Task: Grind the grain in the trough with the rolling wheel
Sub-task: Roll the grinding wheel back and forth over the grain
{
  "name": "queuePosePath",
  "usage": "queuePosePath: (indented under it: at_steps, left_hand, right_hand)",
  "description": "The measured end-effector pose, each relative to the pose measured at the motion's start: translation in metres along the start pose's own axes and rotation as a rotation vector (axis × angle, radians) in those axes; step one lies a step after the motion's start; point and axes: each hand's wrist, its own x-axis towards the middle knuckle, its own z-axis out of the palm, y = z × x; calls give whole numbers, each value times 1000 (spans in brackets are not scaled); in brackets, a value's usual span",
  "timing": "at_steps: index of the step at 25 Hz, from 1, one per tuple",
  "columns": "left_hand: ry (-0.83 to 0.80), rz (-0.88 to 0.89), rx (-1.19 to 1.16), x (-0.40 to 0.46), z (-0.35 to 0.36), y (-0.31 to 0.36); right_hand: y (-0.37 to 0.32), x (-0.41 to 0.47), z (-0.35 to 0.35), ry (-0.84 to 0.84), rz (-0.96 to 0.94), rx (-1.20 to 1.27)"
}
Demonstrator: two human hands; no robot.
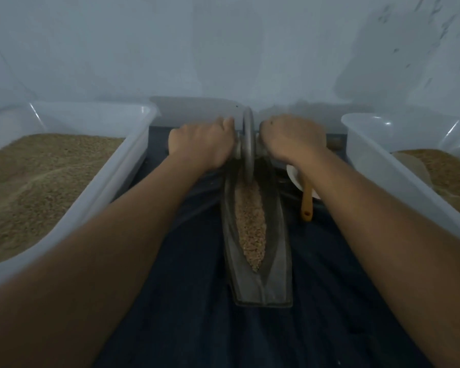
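Head view: one grey metal rolling wheel (pixel 248 144) at far end of one long dark boat-shaped trough (pixel 256 261), axle gripped by left hand (pixel 202 144) and right hand (pixel 292 142), fingers curled tight. One strip of tan grain (pixel 251 221) mostly whole-looking; grinding judged early, most left. Two translucent plastic bins (pixel 117 166), one yellow-handled spoon (pixel 306 203).

We had a narrow lane down the middle of the frame.
Large plastic bins (pixel 96 197) (pixel 398 179) walled it left and right, and the wall (pixel 223 49) closed the top. The trough (pixel 276 274) filled the centre, with open dark cloth (pixel 197 301) on either side; a small dish (pixel 295 179) and wooden spoon (pixel 306 200) crowded the gap at centre right.
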Motion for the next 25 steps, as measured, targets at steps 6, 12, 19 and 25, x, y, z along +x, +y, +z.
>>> queuePosePath:
  at_steps: [6,12,19,25]
  left_hand:
    - [289,147,-81,-131,-2,-7]
    - [125,134,72,-67,6,-8]
    - [33,58,103,-29,8,-6]
    - [304,161,-113,-147,1,-11]
  right_hand:
    - [13,-141,2,275,-223,63]
    - [1,-66,7,154,-161,-71]
    - [-2,-40,7,117,-80,-59]
    - [9,-147,-3,343,-267,63]
